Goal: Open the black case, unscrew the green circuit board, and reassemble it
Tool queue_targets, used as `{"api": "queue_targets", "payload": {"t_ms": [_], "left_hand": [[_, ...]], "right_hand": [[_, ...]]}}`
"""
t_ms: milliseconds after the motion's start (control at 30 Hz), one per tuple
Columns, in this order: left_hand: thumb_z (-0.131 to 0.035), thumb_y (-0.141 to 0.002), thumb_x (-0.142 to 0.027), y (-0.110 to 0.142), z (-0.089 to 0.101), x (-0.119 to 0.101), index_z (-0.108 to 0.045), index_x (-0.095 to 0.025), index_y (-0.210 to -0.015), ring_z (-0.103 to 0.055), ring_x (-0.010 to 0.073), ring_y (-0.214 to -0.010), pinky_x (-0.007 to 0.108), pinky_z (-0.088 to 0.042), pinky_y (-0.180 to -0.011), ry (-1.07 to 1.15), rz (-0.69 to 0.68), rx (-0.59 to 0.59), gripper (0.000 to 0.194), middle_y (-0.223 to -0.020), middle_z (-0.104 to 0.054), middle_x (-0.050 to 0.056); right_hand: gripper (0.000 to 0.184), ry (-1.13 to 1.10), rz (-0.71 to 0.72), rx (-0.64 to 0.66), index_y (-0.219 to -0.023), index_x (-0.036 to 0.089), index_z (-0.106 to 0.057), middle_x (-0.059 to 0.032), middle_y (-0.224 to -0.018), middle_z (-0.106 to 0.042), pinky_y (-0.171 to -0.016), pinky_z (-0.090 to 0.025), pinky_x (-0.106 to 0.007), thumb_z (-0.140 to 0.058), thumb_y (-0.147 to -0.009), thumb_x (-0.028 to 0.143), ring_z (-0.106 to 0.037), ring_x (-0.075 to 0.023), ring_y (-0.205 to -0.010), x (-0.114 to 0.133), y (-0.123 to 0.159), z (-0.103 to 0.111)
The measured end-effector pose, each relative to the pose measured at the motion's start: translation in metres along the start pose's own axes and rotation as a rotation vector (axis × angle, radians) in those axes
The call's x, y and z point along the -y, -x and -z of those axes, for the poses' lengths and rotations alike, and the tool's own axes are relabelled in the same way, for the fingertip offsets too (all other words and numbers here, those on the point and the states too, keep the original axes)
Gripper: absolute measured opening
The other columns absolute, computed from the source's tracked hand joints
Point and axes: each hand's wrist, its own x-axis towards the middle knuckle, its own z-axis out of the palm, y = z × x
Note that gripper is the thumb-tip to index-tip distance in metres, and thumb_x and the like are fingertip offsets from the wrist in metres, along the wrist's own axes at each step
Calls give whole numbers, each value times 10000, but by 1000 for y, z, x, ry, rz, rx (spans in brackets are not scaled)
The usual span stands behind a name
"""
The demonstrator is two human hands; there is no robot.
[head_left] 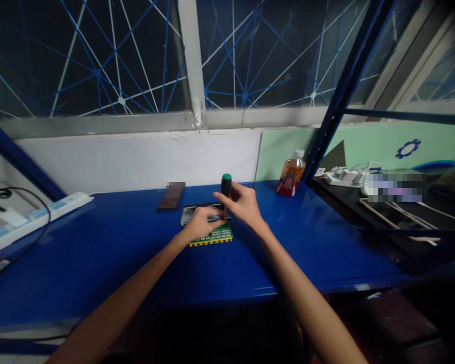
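Note:
A green circuit board point(217, 236) with a yellow front edge lies on the blue table point(98, 253). My left hand point(200, 222) rests on the board's left part, fingers curled down on it. My right hand point(240, 202) is closed round a screwdriver with a green and black handle point(226, 185), held upright with its tip down over the board. A dark flat tray or phone-like slab point(189, 211) lies just behind the board, partly hidden by my hands.
A small dark block point(170, 197) sits behind the board. A bottle of orange liquid point(291, 174) stands at the back right. A white power strip point(34, 215) with a black cable lies at left. A blue shelf post point(337, 101) and cluttered black shelf point(382, 202) are at right.

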Motion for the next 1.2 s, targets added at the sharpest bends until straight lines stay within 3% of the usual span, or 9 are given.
{"api": "queue_targets", "payload": {"t_ms": [233,500,633,767,900,1067,1200], "left_hand": [[-658,-749,-259,-1,-1,2,-753,-214,-864,-666,223,-872,389,-508,-852,-2,-6,-29,156,-891,-736,71],[-608,-809,-231,-13,1,-13,-752,-207,-908,-658,206,-889,342,-494,-845,-152,-93,-37,177,-911,-744,59],[-610,-811,-200,-28,-15,-22,-751,-205,-907,-667,198,-876,316,-491,-829,-181,-162,47,170,-928,-745,49],[-610,-793,-166,-37,-37,-23,-751,-203,-909,-676,205,-900,308,-495,-842,-198,-164,94,186,-938,-746,36],[-605,-775,-145,-34,-36,-19,-750,-206,-912,-671,208,-947,325,-485,-899,-188,-134,43,208,-971,-743,39],[-613,-778,-183,-18,5,-9,-747,-224,-903,-669,206,-946,354,-488,-909,-134,-38,-45,188,-976,-740,36],[-621,-802,-232,1,35,-6,-748,-205,-901,-646,212,-951,357,-479,-904,-79,-69,-83,163,-957,-731,68]], "right_hand": [[378,-27,-13,-72,-651,210,-505,19,-523,-528,-511,-360,-279,-584,-789,553,-462,-122,-495,1,0,1],[315,-44,-74,-459,-776,191,-603,-22,-603,-593,-504,-384,-285,-567,-813,501,-524,-149,-540,-5,-6,27],[314,8,-95,-615,-738,193,-584,-19,-594,-584,-502,-393,-290,-562,-815,496,-532,-157,-527,-13,-9,40],[332,103,-88,-678,-636,209,-523,2,-528,-552,-511,-398,-292,-584,-797,493,-514,-155,-495,-20,-9,46],[353,106,-89,-649,-604,211,-492,3,-506,-558,-504,-398,-284,-585,-800,490,-512,-151,-471,-25,-7,45],[349,-45,-118,-475,-643,196,-523,-9,-525,-608,-467,-407,-273,-596,-797,500,-525,-134,-402,-20,-5,33],[337,-179,-105,-242,-693,191,-529,3,-505,-602,-458,-427,-263,-593,-811,500,-559,-138,-391,-4,3,13]]}}
